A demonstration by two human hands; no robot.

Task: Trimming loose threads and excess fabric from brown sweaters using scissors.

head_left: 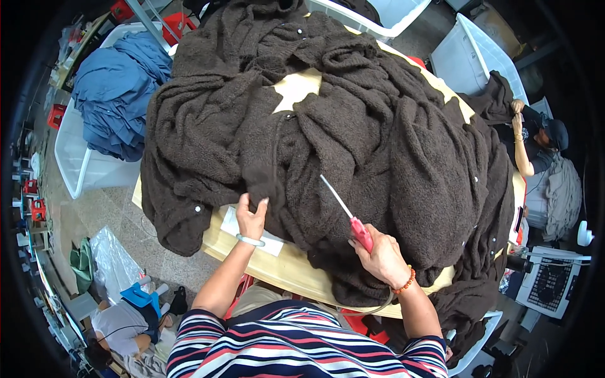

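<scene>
Dark brown knit garments (353,132) lie heaped over the table. At the near edge of the heap, my left hand (251,220) is closed on the edge of one knit garment (259,151), thumb and fingers pinching a strip of it. My right hand (382,257) grips a pink-handled tool (360,234) with a thin straight metal rod. The rod points up and to the left over the knit, and its tip looks clear of my left hand. A cord (372,311) runs below my right wrist. Small white round pieces (198,208) dot the garments.
The pale wooden table (287,268) shows along its near edge, with a white sheet (271,243) on it. At left stands a clear bin (74,160) of blue cloth (120,88). Another person (535,135) handles dark knit at right; someone else (126,324) sits lower left.
</scene>
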